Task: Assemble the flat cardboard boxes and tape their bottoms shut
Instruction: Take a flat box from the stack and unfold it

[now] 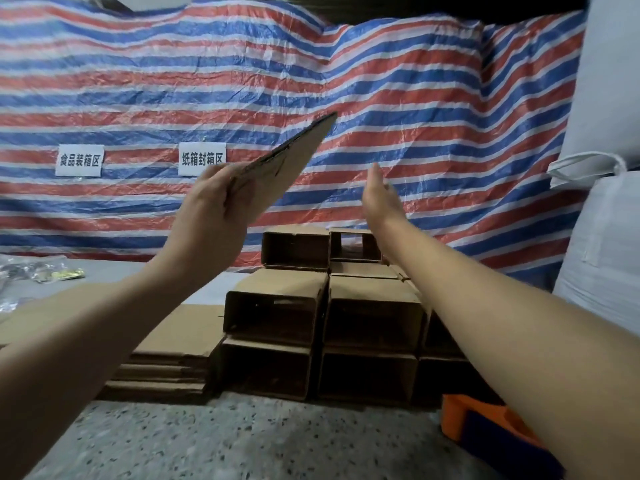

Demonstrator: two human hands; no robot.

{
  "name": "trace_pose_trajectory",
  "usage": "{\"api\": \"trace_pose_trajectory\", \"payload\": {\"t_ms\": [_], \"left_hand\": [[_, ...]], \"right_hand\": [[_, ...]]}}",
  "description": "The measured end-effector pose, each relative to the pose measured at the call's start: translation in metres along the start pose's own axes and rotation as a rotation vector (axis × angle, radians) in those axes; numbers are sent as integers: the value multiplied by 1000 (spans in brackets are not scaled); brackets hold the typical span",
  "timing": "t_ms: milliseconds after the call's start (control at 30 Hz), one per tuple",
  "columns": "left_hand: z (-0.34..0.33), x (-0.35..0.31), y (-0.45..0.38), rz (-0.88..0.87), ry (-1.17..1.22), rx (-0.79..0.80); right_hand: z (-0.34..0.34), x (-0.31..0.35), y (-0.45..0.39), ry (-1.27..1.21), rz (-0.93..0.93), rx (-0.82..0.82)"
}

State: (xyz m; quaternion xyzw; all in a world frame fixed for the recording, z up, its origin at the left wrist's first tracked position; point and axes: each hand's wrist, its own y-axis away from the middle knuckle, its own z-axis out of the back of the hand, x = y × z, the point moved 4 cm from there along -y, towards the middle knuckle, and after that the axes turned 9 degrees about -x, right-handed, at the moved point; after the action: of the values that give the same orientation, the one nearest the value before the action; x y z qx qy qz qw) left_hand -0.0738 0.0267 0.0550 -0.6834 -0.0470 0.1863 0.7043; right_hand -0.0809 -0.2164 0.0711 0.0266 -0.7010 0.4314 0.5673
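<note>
Striped tarp (381, 81) hangs behind, with two paper signs (202, 159) on it, and below it the finished boxes (277, 306) sit stacked on their sides beside a pile of flats (166, 368), an orange tape dispenser (478, 424) waiting low on the right. Up in the air, the left hand (211, 216) grips a flat box (287, 157) by its near end, fingers curled round the edge, probably lifted clear so it can be popped open. Its long axis runs up and to the right, far corner aimed at the tarp, while the right hand (379, 195) reaches in beside it, fingers straight, holding nothing.
</note>
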Motion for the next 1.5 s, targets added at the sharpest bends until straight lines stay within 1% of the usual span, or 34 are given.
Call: {"api": "trace_pose_trajectory", "payload": {"t_ms": [67,167,200,300,333,433,500,533,600,700,767,833,900,1033,1167,1333,1500], "left_hand": [[3,-15,-8,93,87,27],[4,-33,-12,237,233,78],[4,-39,-11,260,292,95],[-1,-52,-10,301,450,143],[-4,-54,-10,328,495,158],[-9,-53,-11,444,609,150],[-13,-47,-11,541,651,109],[-16,-43,-10,585,664,90],[-22,-37,-4,660,695,63],[-34,-26,18,730,651,60],[-41,-17,39,775,625,82],[-47,-10,63,823,593,113],[-52,-2,86,864,551,135],[-60,16,128,938,502,170],[-63,32,163,998,434,230],[-67,36,178,964,439,234],[-70,42,177,955,405,178]], "right_hand": [[23,17,-11,-23,60,-63],[64,40,-25,-30,120,-226],[76,47,-28,-47,132,-239],[100,60,-29,-53,141,-128],[108,61,-27,-24,153,-121],[130,64,-23,-9,253,-220],[140,62,-18,-52,274,-217],[143,58,-15,-59,259,-184],[144,43,-7,-67,170,-67],[138,4,16,-135,-22,116],[138,-26,32,-201,-119,156],[138,-56,49,-232,-179,164],[136,-80,69,-238,-231,207],[131,-115,100,-192,-262,213],[124,-142,126,-150,-350,183],[126,-160,137,-164,-361,170],[126,-155,126,-219,-373,289]]}}
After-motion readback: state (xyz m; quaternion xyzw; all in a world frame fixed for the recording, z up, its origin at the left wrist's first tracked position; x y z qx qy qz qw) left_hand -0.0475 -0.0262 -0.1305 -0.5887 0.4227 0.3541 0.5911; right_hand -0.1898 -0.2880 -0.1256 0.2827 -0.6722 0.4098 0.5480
